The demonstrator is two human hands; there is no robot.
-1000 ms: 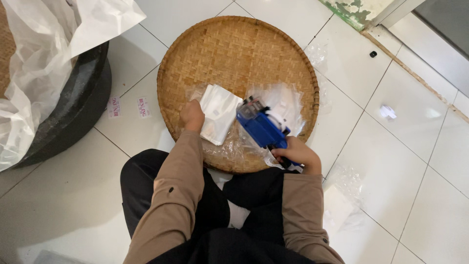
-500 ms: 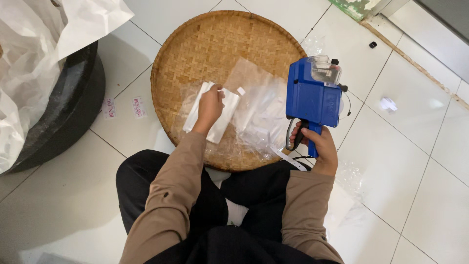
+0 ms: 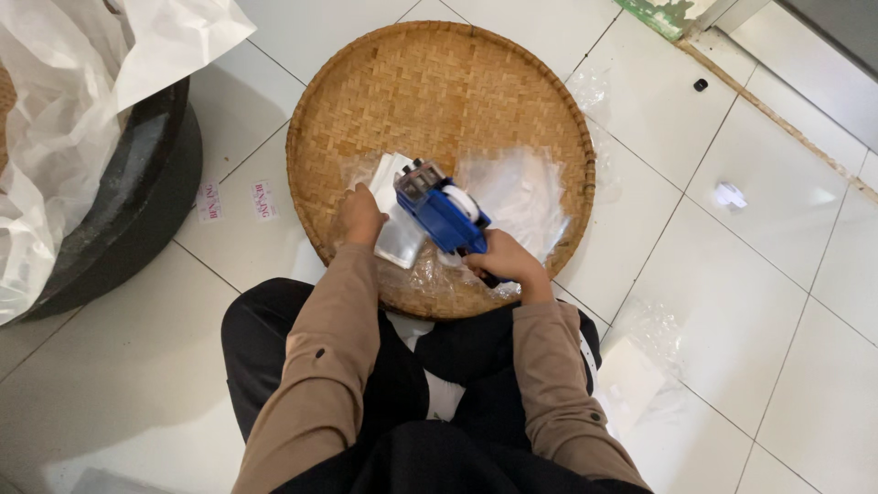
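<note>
A round woven bamboo tray (image 3: 439,82) lies on the white tiled floor in front of my knees. My right hand (image 3: 504,263) grips a blue label gun (image 3: 443,210), its head pressed down on a small white packet (image 3: 395,229) on the tray. My left hand (image 3: 359,218) presses down on the left edge of that packet. Clear plastic bags (image 3: 517,192) lie spread on the tray to the right of the gun.
A black tub (image 3: 119,210) lined with white plastic (image 3: 55,137) stands at the left. Two small stickers (image 3: 238,199) lie on the floor beside the tray. More clear bags (image 3: 645,348) lie on the floor by my right knee. A wall base runs along the upper right.
My right hand has brought the label gun down from the raised spot at the right onto the packet. My left hand stays on the packet.
</note>
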